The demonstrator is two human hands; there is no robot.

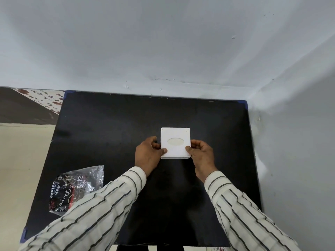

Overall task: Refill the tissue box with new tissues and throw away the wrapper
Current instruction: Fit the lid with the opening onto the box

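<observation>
A square white tissue box (175, 134) with an oval opening in its lid sits near the middle of the black table (112, 127). My left hand (147, 155) grips the box's left side, thumb on the lid's near left corner. My right hand (201, 155) grips its right side, thumb on the near right corner. Pale tissue shows through the oval opening. A crumpled black and clear plastic wrapper (72, 191) with printed lettering lies at the table's near left, partly behind my left sleeve.
The table stands in a corner, with a pale wall (163, 42) behind it and another wall close on the right. Beige floor and a patterned strip show to the left of the table.
</observation>
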